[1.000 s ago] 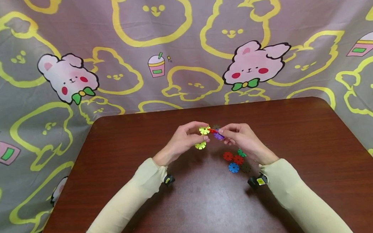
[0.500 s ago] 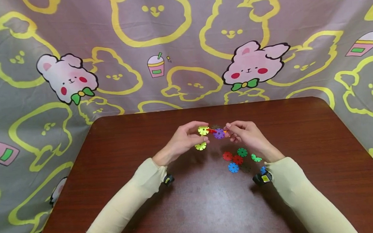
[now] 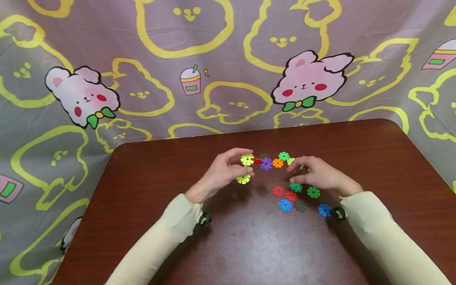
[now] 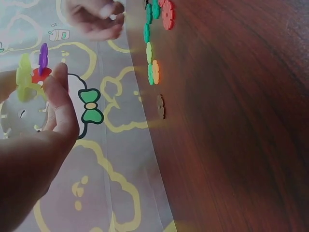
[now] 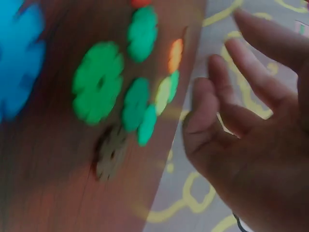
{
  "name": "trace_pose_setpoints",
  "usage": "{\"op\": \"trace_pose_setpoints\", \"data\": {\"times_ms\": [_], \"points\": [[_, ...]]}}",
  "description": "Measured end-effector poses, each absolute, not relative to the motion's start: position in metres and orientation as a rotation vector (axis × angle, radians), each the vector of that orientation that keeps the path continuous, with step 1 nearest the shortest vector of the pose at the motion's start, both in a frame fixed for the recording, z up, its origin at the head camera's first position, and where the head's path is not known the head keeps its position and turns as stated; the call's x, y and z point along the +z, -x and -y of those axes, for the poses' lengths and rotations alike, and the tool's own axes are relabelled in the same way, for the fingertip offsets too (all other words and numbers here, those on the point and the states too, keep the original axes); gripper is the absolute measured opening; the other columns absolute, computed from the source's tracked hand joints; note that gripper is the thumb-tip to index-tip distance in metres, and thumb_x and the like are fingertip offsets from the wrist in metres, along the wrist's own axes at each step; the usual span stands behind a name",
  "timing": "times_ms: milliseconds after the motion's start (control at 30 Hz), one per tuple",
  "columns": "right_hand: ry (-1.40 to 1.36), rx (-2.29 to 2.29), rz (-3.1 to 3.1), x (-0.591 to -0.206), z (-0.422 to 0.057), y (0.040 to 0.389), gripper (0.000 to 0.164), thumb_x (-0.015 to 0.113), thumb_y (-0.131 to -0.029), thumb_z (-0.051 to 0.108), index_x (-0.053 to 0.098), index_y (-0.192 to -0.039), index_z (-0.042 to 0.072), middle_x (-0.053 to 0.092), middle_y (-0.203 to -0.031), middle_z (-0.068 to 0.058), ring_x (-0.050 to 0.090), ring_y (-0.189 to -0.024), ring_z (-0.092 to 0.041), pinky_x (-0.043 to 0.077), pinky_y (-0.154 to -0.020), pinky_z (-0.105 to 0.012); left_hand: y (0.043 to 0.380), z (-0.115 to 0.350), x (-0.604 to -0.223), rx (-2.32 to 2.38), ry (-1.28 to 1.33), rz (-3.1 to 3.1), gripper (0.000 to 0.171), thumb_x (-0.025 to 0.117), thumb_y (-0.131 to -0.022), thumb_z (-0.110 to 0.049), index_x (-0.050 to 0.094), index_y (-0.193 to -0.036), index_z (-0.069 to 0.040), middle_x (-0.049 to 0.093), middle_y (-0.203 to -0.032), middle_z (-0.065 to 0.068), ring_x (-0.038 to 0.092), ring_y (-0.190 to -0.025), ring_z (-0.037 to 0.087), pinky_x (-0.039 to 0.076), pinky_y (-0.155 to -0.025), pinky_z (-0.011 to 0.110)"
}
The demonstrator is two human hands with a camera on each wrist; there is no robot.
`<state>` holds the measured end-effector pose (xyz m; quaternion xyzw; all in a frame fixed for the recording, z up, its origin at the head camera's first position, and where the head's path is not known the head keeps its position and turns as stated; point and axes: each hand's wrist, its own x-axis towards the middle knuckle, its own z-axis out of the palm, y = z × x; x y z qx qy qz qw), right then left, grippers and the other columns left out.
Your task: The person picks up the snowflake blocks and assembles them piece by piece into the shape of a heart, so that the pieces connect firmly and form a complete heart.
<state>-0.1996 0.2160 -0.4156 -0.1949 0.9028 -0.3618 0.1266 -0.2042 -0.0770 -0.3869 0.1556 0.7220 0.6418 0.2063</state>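
My left hand (image 3: 229, 170) pinches a small linked group of notched plastic discs above the table. Two yellow discs, the upper one (image 3: 247, 160) and a lower one (image 3: 243, 179), show beside its fingers. A red disc (image 4: 41, 75) joins the yellow one to a purple disc (image 4: 43, 58) at the free end. My right hand (image 3: 320, 171) hovers over the loose discs, fingers loosely bent, with nothing in its grasp in the right wrist view. Beneath and beside it lie an orange disc (image 3: 278, 163), a light yellow disc (image 5: 163, 96) and several green discs (image 5: 98, 83).
Nearer on the brown table (image 3: 235, 255) lie two red discs (image 3: 278, 191), a blue disc (image 3: 285, 205) and a dark brown disc (image 3: 300, 205). Another blue disc (image 3: 324, 210) is by the right wrist. A patterned cloth (image 3: 223, 64) hangs behind the table's far edge.
My right hand has let go of the purple disc and moved right, over the loose discs. The purple disc stays on the linked group, and my left hand has barely moved.
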Motion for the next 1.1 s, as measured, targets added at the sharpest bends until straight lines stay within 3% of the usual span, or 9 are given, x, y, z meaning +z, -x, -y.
{"op": "trace_pose_setpoints", "data": {"times_ms": [100, 233, 500, 833, 1100], "points": [[0.639, -0.906, -2.616, -0.421, -0.219, 0.198, 0.031, 0.077, -0.079, 0.011, 0.067, -0.107, 0.004, 0.065, -0.106, -0.012, 0.054, -0.084, -0.023, 0.046, -0.072, -0.033, 0.204, 0.077, -0.387, 1.788, -0.434, -2.004, 0.047, 0.069, -0.087, -0.005, 0.056, -0.131, -0.015, 0.064, -0.107, 0.023, 0.071, -0.090, 0.023, 0.057, -0.079, 0.032], [0.700, -0.791, -2.628, -0.426, -0.219, 0.198, 0.031, 0.080, -0.075, 0.006, 0.069, -0.103, 0.005, 0.068, -0.100, -0.009, 0.056, -0.091, -0.025, 0.048, -0.077, -0.037, 0.204, 0.078, -0.388, 1.793, -0.431, -1.992, 0.048, 0.069, -0.087, -0.005, 0.056, -0.131, -0.015, 0.065, -0.105, 0.017, 0.071, -0.089, 0.020, 0.057, -0.080, 0.032], [0.710, -0.720, -2.643, -0.429, -0.214, 0.198, 0.030, 0.081, -0.070, 0.004, 0.070, -0.098, 0.006, 0.069, -0.091, -0.008, 0.060, -0.089, -0.025, 0.051, -0.076, -0.039, 0.204, 0.078, -0.388, 1.784, -0.450, -1.988, 0.046, 0.068, -0.088, -0.006, 0.055, -0.132, -0.016, 0.061, -0.113, 0.027, 0.070, -0.094, 0.027, 0.057, -0.080, 0.032], [0.693, -0.660, -2.690, -0.432, -0.211, 0.201, 0.030, 0.080, -0.071, 0.003, 0.068, -0.098, 0.005, 0.065, -0.090, -0.008, 0.058, -0.087, -0.026, 0.050, -0.079, -0.044, 0.205, 0.078, -0.388, 1.777, -0.463, -1.995, 0.048, 0.068, -0.088, -0.005, 0.055, -0.132, -0.015, 0.067, -0.106, 0.020, 0.065, -0.102, 0.042, 0.057, -0.081, 0.032], [0.658, -0.652, -2.672, -0.432, -0.209, 0.205, 0.027, 0.081, -0.069, 0.004, 0.068, -0.093, 0.006, 0.065, -0.084, -0.006, 0.058, -0.080, -0.021, 0.050, -0.073, -0.037, 0.204, 0.078, -0.388, 1.790, -0.459, -1.982, 0.047, 0.067, -0.088, -0.003, 0.055, -0.132, -0.014, 0.070, -0.099, 0.019, 0.062, -0.105, 0.048, 0.056, -0.080, 0.029]]}}
